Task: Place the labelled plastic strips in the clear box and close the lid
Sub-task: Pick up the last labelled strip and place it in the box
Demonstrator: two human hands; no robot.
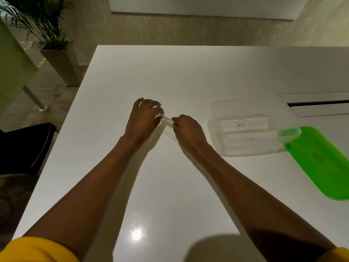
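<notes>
- Yellow sleeves (37, 250) are seen at the bottom corners, with both bare forearms stretched forward over a glossy white surface (170, 76).
- A clear plastic strip (166, 127) is held between the two hands at the middle of the surface, left of the box. Whether its lower edge touches the surface cannot be told, and any writing on it cannot be made out.
- One end of the strip is pinched by the curled fingers and thumb of the left hand (143, 118).
- The other end is pinched by the right hand (188, 129), whose fingers are tucked under.
- A green lid (317, 163) is laid flat to the right, its near-left corner meeting the box's right corner.
- The clear box (214, 129) is set open just right of the right hand. Two strips are lodged inside it.
- The farther strip (245, 123) is marked "CAT" in handwritten capitals.
- The nearer strip (251, 138) bears writing of which only the tops are shown; it cannot be read.
- A recessed slot (319, 105) is cut into the surface beyond the box.
- A potted palm (37, 21) is stood on the floor at far left.
</notes>
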